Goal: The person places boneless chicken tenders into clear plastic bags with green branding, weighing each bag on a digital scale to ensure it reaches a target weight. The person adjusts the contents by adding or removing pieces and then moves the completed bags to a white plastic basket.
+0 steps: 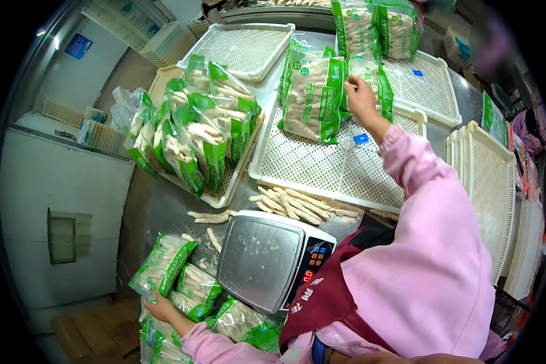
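Low on the left, my left hand point(162, 308) is closed on the lower end of a clear-and-green bag of pale sticks point(164, 264). More such filled bags point(198, 286) lie beside and under it. Farther off, my right arm stretches over a white perforated tray point(340, 173); my right hand point(362, 99) has its fingers curled at the right edge of an upright packed bag point(312, 100) and seems to pinch it. Another packed bag point(373, 76) stands just behind that hand. A scale point(261, 258) with a bare metal plate sits between my arms.
Loose pale sticks point(297, 203) lie on the metal table behind the scale. A tray point(224, 197) at the left is crowded with unsealed filled bags point(200, 130). More white trays stand at the back point(239, 48) and stacked on the right point(482, 182). Packed bags point(358, 27) stand at the far side.
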### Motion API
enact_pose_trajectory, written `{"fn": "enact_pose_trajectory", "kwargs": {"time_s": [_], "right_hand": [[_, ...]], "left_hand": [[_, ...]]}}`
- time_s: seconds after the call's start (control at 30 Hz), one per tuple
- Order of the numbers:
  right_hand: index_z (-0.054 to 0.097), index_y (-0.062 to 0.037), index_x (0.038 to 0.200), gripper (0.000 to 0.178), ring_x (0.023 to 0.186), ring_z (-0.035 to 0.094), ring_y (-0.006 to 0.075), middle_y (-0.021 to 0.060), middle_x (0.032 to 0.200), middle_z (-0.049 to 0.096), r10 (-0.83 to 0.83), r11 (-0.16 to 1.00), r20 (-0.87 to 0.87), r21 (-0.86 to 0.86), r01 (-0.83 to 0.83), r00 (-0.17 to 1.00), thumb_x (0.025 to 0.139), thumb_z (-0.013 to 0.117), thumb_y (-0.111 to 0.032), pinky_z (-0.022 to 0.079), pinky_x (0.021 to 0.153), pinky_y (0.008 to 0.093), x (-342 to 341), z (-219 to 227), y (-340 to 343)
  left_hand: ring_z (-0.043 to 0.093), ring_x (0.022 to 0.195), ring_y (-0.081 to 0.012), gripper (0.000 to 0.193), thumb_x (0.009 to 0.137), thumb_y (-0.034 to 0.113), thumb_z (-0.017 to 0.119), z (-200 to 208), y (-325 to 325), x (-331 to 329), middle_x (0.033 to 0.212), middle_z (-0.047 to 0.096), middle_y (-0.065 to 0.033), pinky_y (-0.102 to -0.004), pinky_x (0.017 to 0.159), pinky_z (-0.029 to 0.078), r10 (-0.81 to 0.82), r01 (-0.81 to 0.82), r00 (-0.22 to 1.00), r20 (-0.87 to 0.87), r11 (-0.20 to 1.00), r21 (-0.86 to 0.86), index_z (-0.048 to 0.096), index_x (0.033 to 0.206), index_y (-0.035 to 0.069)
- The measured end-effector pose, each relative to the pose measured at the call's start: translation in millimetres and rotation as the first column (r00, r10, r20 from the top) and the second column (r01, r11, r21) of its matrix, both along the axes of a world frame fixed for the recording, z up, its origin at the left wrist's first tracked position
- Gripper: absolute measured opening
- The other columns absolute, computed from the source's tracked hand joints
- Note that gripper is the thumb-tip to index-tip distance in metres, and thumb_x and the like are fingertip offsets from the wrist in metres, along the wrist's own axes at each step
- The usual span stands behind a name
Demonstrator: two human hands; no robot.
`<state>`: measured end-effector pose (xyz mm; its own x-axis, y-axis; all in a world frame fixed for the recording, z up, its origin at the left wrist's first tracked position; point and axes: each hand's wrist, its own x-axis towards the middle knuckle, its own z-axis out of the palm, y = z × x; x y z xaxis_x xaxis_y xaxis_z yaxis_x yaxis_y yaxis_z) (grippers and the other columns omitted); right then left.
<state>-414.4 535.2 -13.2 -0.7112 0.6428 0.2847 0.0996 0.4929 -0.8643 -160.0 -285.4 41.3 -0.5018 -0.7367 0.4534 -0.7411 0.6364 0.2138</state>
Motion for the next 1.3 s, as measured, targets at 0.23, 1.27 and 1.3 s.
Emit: {"fn": "enact_pose_trajectory", "kwargs": {"time_s": [0.23,1.27,1.3], "right_hand": [[0.071,-0.0073,0.117,0.056,0.112,0.065,0.0396,0.0176,0.120,0.070,-0.137,0.940,0.353,-0.248,0.234,0.926,0.094,0.059,-0.057,0.050,0.096,0.0450,-106,-13,47],[0.068,-0.0038,0.083,0.011,0.082,0.067,0.0386,0.0169,0.082,0.070,0.972,0.180,-0.189,0.218,-0.959,0.140,0.081,0.067,-0.014,0.053,0.074,0.0459,165,111,-421],[0.068,-0.0041,0.084,0.011,0.084,0.066,0.0386,0.0168,0.083,0.070,0.977,0.168,-0.172,0.254,-0.952,0.127,0.081,0.067,-0.015,0.053,0.077,0.0461,167,94,-442]], "left_hand": [[0.059,0.120,-0.0374,0.050,0.091,0.026,0.073,62,93,1,0.138,0.060,-0.0158,-0.0440,0.097,0.046,-0.215,0.221,0.972,-0.092,0.973,0.060,0.057,0.136,0.013],[0.056,0.120,-0.0210,0.041,0.100,0.011,0.058,26,347,79,0.134,0.059,-0.0110,-0.0353,0.103,0.042,-0.347,0.695,0.670,-0.657,-0.020,0.719,0.049,0.138,-0.003],[0.056,0.120,-0.0208,0.043,0.100,0.012,0.060,14,340,83,0.134,0.059,-0.0110,-0.0352,0.104,0.042,-0.276,0.682,0.703,-0.655,0.001,0.732,0.049,0.139,-0.003]]}}
